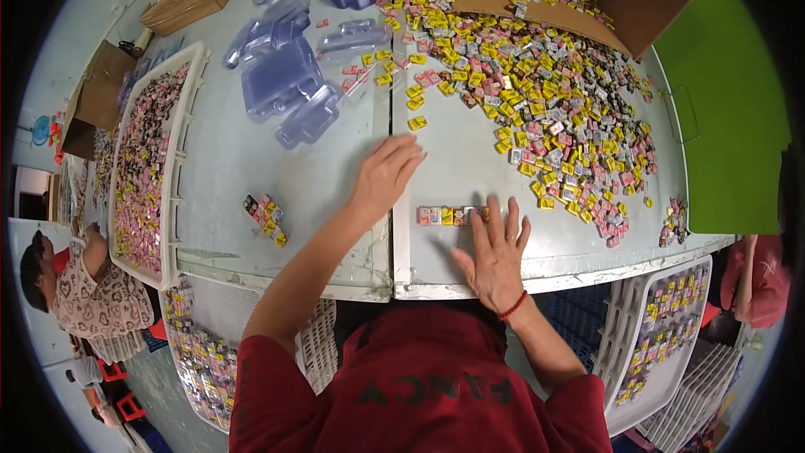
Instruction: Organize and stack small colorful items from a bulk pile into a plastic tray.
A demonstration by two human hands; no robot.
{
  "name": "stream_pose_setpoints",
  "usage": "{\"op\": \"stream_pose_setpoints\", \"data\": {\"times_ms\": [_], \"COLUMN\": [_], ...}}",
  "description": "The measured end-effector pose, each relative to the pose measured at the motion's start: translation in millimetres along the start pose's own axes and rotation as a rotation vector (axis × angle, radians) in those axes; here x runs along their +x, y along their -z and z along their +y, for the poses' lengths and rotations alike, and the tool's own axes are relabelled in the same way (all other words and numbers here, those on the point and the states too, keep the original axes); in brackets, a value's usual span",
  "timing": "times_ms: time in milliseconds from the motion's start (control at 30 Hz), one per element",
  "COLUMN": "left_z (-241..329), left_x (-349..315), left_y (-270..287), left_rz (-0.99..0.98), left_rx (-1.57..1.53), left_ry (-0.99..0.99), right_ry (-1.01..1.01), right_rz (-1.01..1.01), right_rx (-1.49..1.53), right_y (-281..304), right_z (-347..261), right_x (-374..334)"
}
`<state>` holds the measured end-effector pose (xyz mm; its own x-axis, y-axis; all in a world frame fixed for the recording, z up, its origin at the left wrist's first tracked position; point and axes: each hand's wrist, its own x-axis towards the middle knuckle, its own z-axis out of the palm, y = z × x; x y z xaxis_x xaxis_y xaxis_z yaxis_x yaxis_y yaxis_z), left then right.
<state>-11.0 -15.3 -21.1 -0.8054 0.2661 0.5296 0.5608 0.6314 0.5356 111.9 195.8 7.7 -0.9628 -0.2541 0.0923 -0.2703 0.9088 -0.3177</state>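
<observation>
My right hand (493, 262) lies with its fingers spread at the right end of a short row of small square pieces (447, 216), pink, yellow and brown. The fingertips cover that end of the row. My left hand (386, 176) is over the seam between the two table halves, fingers stretched out and slightly bent, with nothing seen in them. A lone yellow piece (417, 123) lies just beyond its fingertips. To the left, a small cluster of similar pieces (267, 219) rests on the table.
A large heap of loose pieces (537, 109) spreads from a tipped cardboard box (641, 0). Clear plastic trays (285, 75) are piled at the back left. A white crate (176, 159) full of pieces stands left; filled crates (658, 327) sit below the edge. Other people (101, 294) are at both sides.
</observation>
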Motion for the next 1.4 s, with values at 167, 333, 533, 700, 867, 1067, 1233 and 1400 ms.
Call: {"op": "stream_pose_setpoints", "data": {"times_ms": [167,333,533,700,867,1067,1233,1400], "left_z": [-24,-31,-18,-4,3,-8,-1,6], "left_x": [34,27,7,-3,1,21,10,22], "left_y": [-24,-34,-23,-15,-19,-27,-21,-13], "left_rz": [0.019,-0.004,-0.038,-0.025,-0.042,-0.033,-0.111,-0.245], "left_rx": [0.190,0.143,0.109,0.053,0.057,0.110,0.102,-0.014], "left_ry": [-0.081,-0.104,-0.094,-0.076,-0.008,0.212,0.192,0.250], "right_ry": [0.192,0.208,0.187,0.268,0.194,0.180,0.159,0.121], "right_rz": [0.251,0.308,0.155,0.177,0.186,0.266,0.254,0.274], "right_rx": [0.044,-0.068,-0.159,-0.108,-0.055,-0.080,0.005,0.050], "right_y": [0,-34,-50,-44,-31,-37,-31,-30], "right_z": [23,25,8,21,64,64,59,58], "right_x": [107,214,212,156,134,133,137,137]}}
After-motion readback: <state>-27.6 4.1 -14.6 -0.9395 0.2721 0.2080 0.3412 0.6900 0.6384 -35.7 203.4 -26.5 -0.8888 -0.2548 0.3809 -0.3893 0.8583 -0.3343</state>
